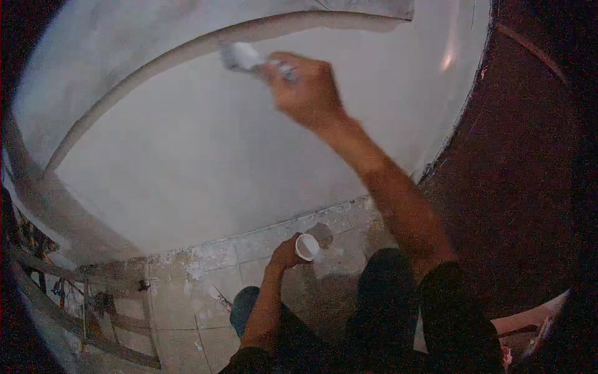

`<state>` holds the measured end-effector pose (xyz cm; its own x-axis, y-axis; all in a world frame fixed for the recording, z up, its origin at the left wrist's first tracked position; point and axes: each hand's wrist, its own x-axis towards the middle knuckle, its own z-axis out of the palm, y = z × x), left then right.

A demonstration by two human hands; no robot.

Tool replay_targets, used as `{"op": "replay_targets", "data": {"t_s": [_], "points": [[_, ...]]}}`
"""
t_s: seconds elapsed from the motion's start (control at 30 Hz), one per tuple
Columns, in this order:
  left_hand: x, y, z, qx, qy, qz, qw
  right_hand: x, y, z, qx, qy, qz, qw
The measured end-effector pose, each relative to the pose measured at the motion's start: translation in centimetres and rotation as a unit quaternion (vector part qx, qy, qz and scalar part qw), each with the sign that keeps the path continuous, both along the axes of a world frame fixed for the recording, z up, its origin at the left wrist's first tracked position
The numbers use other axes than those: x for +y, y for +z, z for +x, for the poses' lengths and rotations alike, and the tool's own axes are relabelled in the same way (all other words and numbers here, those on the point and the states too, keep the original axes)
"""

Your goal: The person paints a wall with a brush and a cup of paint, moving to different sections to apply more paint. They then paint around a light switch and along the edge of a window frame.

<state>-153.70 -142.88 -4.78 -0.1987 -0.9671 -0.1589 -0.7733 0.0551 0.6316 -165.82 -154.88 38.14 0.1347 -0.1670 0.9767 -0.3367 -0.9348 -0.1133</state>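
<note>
My right hand (305,87) is raised in front of the pale wall (187,143), its fingers closed round the handle of a brush (243,56). The brush is blurred, and its whitish head points left, near the curved edge at the top of the wall. Low in the view, my left hand (286,254) is wrapped round a white cup (307,247). The cup's open mouth faces up and pale material shows inside it.
Splattered floor tiles (255,271) run along the wall's foot. A slim tool (219,298) lies on them by my knee. At the lower left stands a wooden frame (118,321). A dark reddish surface (511,162) lies to the right.
</note>
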Motion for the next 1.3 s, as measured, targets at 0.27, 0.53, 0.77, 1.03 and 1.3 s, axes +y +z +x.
{"op": "replay_targets", "data": {"t_s": [0.27, 0.53, 0.77, 1.03, 1.3], "points": [[-0.1, 0.8, 0.2, 0.010, -0.003, 0.023, 1.000, -7.7, 3.2, -18.8, -0.025, -0.260, 0.131, 0.956], [-1.4, -2.8, 1.3, 0.017, -0.015, 0.011, 1.000, -8.9, 2.8, -29.5, -0.027, -0.465, 0.023, 0.884], [-0.9, -0.3, 0.4, 0.043, -0.023, 0.018, 0.999, -2.6, 0.1, -8.5, -0.020, -0.144, 0.136, 0.980], [-0.5, 1.1, -0.1, 0.090, -0.017, 0.009, 0.996, 2.6, -2.3, 6.8, 0.063, 0.074, 0.088, 0.991], [-0.7, 0.2, 0.2, 0.082, -0.011, 0.021, 0.996, -2.2, -4.5, -4.5, 0.001, -0.070, 0.086, 0.994]]}}
